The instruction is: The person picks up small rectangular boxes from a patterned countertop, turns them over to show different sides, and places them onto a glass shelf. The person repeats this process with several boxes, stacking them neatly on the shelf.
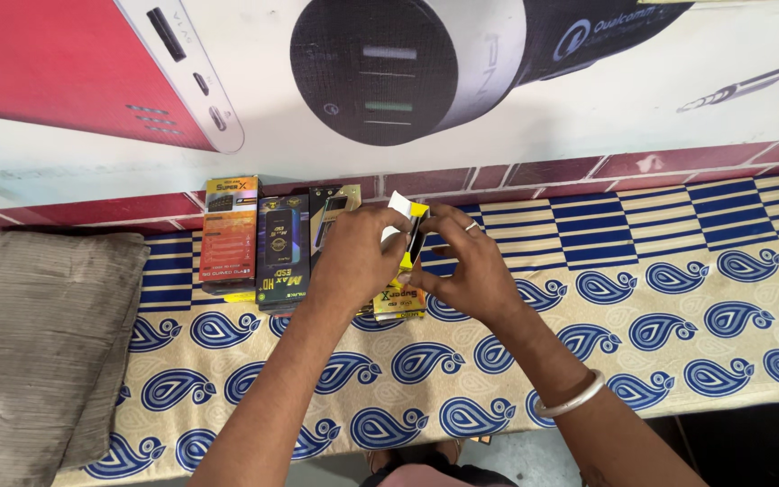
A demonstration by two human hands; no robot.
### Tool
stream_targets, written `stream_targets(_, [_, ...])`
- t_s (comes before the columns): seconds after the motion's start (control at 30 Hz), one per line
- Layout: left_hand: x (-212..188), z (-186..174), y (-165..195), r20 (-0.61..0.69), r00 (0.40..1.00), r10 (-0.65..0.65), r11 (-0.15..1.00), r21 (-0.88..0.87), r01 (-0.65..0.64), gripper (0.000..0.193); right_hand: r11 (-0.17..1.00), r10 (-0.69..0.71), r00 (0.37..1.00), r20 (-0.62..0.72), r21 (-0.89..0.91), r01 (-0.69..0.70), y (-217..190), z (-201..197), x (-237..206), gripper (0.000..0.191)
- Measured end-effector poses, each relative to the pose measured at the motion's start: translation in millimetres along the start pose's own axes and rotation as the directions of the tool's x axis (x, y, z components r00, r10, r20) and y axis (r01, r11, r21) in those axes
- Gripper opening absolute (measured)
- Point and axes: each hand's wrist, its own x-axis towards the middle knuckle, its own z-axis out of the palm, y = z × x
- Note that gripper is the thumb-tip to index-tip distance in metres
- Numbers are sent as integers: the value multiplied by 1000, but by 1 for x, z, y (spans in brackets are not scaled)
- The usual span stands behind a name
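My left hand (360, 254) and my right hand (462, 266) meet above a patterned cloth and together grip a small flat packet (405, 215) with white and yellow faces, held on edge between the fingertips. Under the hands lies another yellow and black flat packet (397, 300). My right hand wears a ring, and a silver bangle (572, 397) sits on that wrist. Much of the held packet is hidden by my fingers.
Left of my hands lie an orange flat box (230, 230), a dark box (282, 252) and a black and gold one (328, 209). A grey cushion (33, 343) rests at the far left. The blue and cream paisley cloth (678, 298) covers the bench below a large poster wall.
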Motion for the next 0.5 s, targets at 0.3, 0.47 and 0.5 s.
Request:
stream_targets(0.3, [2,-2,3,14,998,-60,998,20,59,22,997,56,998,6,45,-56,-1,3,0,65])
stream_targets(0.47, [3,-2,3,21,996,-90,996,28,89,22,1000,13,999,-32,17,-12,-4,4,1,63])
stream_targets(0.5, [3,-3,3,0,999,-44,998,34,44,21,1000,12,999,-38,22,-11,-5,4,1,62])
